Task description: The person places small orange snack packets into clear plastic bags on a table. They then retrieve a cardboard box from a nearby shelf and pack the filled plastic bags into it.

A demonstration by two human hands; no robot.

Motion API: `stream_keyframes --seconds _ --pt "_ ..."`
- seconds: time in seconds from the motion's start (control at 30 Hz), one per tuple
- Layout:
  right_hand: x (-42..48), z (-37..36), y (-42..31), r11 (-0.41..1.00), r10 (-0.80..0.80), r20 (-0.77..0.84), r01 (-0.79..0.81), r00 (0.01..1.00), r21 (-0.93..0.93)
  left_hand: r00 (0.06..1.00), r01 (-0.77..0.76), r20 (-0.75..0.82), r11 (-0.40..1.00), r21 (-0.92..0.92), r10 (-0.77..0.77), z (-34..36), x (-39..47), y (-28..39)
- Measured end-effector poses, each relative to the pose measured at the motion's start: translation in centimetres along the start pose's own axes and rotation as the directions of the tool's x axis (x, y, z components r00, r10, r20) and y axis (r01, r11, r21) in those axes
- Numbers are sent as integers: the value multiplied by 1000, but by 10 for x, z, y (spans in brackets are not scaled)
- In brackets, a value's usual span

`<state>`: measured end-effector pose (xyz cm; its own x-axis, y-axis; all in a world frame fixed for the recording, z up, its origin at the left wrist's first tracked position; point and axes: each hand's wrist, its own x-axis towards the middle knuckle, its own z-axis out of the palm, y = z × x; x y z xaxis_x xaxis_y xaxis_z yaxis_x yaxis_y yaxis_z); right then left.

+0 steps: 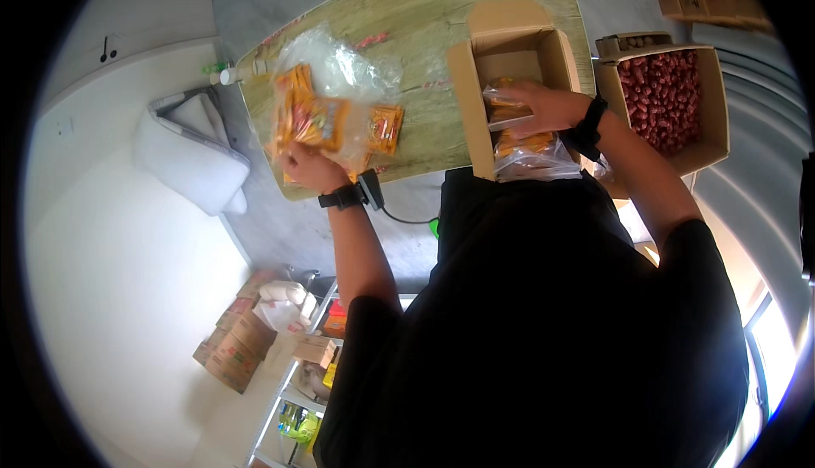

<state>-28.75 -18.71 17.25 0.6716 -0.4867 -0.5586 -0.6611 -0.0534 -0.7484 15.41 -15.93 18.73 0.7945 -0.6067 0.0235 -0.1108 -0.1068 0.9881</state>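
My left hand grips the lower edge of a clear plastic bag of orange packets, held above the table's left part; the bag is somewhat blurred. Beside it, on the table, lies a loose orange packet, and behind it spreads a crumpled clear plastic bag. Inside the open cardboard box, my right hand rests on a clear bag of orange packets; whether its fingers grip the bag is hidden. Another bagged group of packets lies nearer to me in the box.
The wood-patterned table holds these things. A bottle with a white cap lies at its left edge. To the right stands a cardboard box of red dates. Stacked cartons and a shelf are at the lower left.
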Motion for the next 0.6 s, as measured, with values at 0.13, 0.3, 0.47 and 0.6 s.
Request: stream_keyframes --seconds 0.13,0.3,0.47,0.6 --pt "-18 -1 -25 973 45 28 -38 999 -228 596 -729 753 581 361 279 53 -43 39" --pt "-16 27 -5 937 -30 -42 14 999 -350 133 671 802 648 360 -583 156 -105 39" --pt "-21 38 0 962 -204 -215 154 955 -225 96 365 759 732 575 -644 220 -141 37" --pt "-29 16 -29 991 -12 -80 1 997 -134 316 -427 867 758 493 -386 236 -162 33"
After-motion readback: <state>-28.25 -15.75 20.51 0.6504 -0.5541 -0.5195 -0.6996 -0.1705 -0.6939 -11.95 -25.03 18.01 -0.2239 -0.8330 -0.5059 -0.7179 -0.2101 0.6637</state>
